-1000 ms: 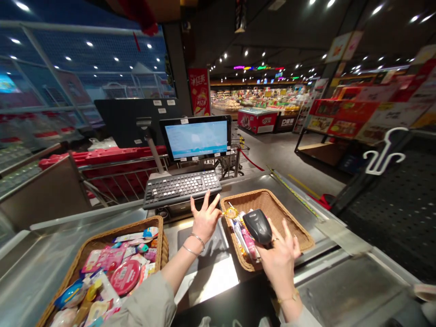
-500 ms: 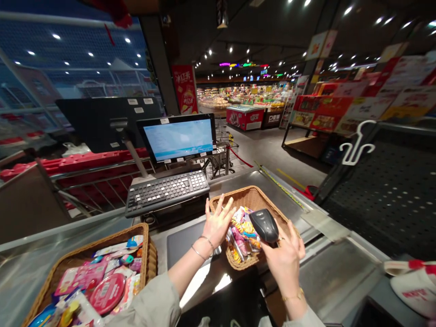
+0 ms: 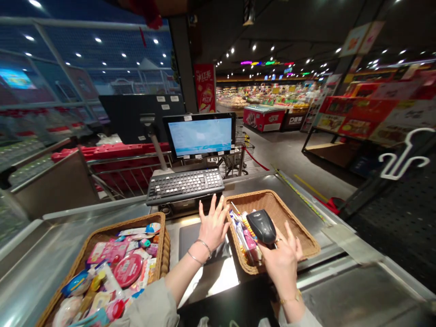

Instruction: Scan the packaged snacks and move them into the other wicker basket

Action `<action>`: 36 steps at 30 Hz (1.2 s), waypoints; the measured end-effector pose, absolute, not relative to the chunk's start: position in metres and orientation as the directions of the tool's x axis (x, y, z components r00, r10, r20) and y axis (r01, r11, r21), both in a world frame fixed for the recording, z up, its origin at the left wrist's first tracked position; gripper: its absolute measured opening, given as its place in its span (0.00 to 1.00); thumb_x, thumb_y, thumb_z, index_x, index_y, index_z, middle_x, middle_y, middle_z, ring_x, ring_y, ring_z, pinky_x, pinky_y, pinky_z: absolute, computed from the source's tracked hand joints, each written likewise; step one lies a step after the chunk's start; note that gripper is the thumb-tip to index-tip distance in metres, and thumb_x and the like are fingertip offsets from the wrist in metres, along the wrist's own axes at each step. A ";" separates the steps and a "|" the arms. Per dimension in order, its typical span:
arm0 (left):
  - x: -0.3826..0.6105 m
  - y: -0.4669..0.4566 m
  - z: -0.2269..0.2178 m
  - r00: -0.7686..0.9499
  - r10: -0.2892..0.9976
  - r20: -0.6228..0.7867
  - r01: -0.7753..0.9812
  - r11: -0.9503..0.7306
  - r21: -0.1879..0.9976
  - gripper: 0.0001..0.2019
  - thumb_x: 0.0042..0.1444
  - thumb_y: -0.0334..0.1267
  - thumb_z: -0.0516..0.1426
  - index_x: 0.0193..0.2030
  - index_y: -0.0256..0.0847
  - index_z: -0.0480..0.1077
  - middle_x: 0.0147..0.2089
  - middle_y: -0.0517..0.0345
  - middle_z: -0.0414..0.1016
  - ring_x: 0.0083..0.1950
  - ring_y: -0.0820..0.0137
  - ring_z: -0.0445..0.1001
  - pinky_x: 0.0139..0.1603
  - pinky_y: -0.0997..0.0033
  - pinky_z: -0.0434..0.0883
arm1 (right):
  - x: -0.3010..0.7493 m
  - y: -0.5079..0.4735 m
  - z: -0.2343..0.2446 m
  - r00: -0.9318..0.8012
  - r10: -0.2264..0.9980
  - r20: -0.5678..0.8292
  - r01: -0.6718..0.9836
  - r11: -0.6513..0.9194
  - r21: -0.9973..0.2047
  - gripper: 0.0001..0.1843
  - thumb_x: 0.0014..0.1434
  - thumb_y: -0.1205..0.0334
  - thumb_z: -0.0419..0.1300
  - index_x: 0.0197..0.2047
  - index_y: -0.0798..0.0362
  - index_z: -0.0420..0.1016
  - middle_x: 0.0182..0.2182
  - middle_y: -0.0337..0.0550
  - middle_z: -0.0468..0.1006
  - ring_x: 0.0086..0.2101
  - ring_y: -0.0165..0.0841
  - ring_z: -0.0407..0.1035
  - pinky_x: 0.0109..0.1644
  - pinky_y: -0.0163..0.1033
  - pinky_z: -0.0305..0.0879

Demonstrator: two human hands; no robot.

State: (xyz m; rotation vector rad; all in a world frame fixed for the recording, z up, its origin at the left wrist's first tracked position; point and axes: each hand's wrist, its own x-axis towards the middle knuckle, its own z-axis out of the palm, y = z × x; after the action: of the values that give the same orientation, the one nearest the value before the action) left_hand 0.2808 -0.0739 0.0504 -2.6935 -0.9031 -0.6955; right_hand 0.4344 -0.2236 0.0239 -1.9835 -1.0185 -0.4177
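Note:
My right hand (image 3: 283, 262) grips a black handheld barcode scanner (image 3: 261, 225), its head over the right wicker basket (image 3: 301, 237). Small colourful packets (image 3: 242, 234) lie along that basket's left side. Beside the same side is my left hand (image 3: 211, 229), fingers spread and nothing in it. Its fingertips are near the rim; whether they touch it I cannot tell. Under this hand is a dark flat pad (image 3: 190, 238) in the counter. Further left, another wicker basket (image 3: 165, 247) is filled with mixed packets and a round red-pink container (image 3: 128, 270).
A keyboard (image 3: 185, 185) sits behind the baskets, below a lit monitor (image 3: 200, 136). The metal counter (image 3: 361, 286) runs to the right, where a white hanger (image 3: 402, 156) hangs on a dark panel. Shopping carts (image 3: 238, 150) stand beyond the counter.
The view has turned left. My left hand has shifted from over the packets to the left of the right basket's rim. My right hand still holds the scanner above that basket.

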 end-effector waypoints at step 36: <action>0.024 -0.081 0.019 0.177 0.907 0.381 0.979 -0.201 0.023 0.23 0.60 0.42 0.54 0.62 0.46 0.65 0.72 0.47 0.53 0.74 0.50 0.44 0.68 0.29 0.37 | 0.298 -0.146 0.026 0.203 0.828 0.523 0.839 0.127 -0.528 0.16 0.51 0.56 0.57 0.43 0.49 0.77 0.52 0.45 0.77 0.63 0.48 0.55 0.64 0.62 0.42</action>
State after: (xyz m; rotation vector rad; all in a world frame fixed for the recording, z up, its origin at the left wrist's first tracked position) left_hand 0.0242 -0.0809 0.0195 -2.2245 -1.8230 -0.4622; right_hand 0.2980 -0.1459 0.0257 -1.6656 -1.5916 -0.0178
